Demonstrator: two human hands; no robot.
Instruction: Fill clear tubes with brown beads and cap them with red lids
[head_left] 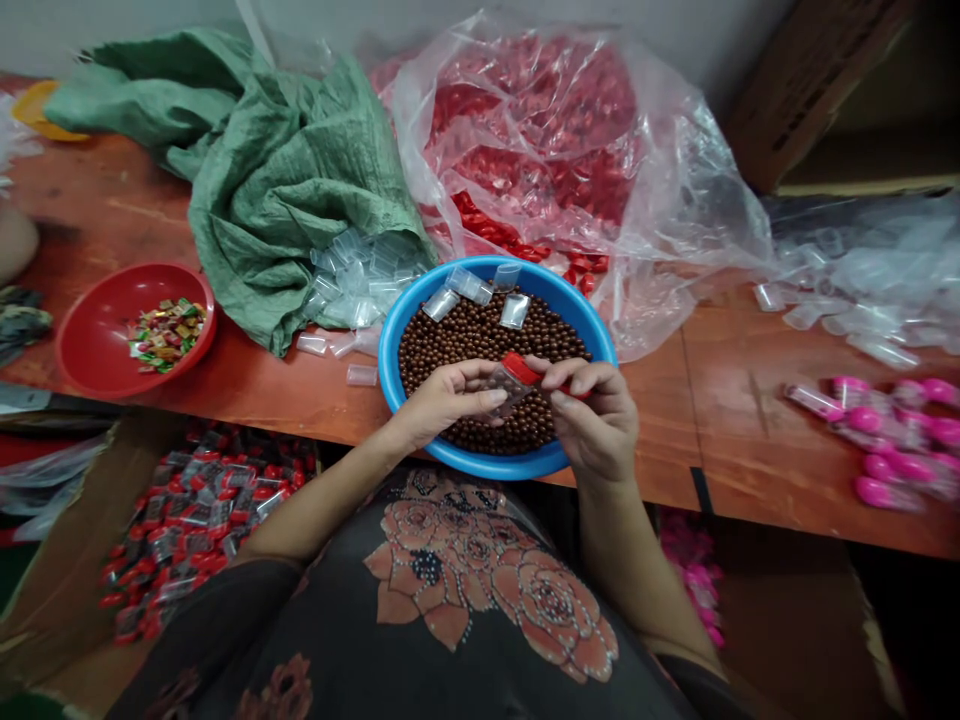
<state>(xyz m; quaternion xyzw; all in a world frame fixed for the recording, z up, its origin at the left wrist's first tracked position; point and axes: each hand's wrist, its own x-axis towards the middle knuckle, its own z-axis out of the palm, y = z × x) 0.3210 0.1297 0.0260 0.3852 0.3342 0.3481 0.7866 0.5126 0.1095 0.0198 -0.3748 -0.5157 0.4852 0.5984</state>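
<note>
Over the blue basin (386, 350) my left hand (450, 400) grips a small clear plastic container (508, 388). A red cap (520, 368) sits at its upper end. My right hand (600, 410) is closed, with a second red cap (574, 391) pinched between thumb and fingers; one fingertip reaches to the container's cap. Brown round balls (469, 335), like chocolate candies, fill much of the basin. Several clear plastic tubes (471, 286) lie on the balls. What is inside the held container is partly hidden by my fingers.
A red bowl (82, 340) with wrapped candies stands left. Behind are a green woven sack (300, 170) spilling clear tubes and a plastic bag (525, 130) of red caps. Pink-capped tubes (892, 440) lie right. Below the table's left edge, a box holds red-capped containers (202, 520).
</note>
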